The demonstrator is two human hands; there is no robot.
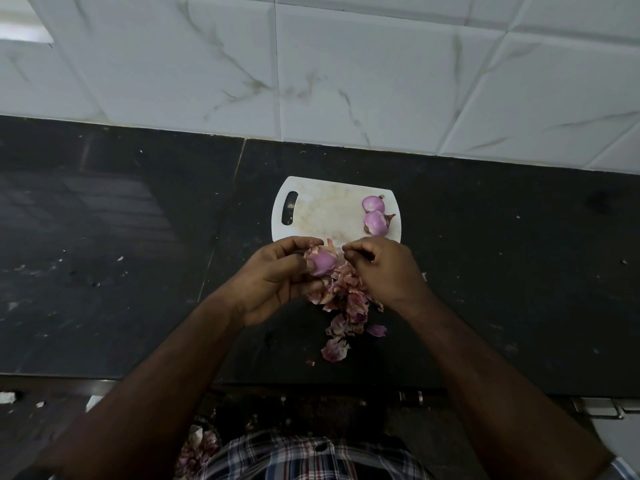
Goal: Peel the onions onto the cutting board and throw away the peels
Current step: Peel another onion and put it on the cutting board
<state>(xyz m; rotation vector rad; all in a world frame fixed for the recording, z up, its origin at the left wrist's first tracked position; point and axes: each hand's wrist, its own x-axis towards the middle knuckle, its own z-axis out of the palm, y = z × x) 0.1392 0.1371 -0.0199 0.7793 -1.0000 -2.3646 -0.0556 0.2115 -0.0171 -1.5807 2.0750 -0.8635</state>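
Observation:
My left hand (277, 275) grips a purple onion (322, 263), mostly bare, with papery skin still clinging at its top. My right hand (384, 268) pinches a strip of that skin at the onion's upper right. Both hands hover just in front of the white cutting board (318, 211). Two peeled onions (373, 203) (375, 223) lie on the board's right side. A heap of loose peels (346, 306) lies on the dark counter under and in front of my hands.
The black stone counter (121, 237) stretches left and right, dotted with small scraps. A marbled white tile wall (311, 64) rises behind it. Below the counter's front edge, more peels (199, 445) show in something at the lower left.

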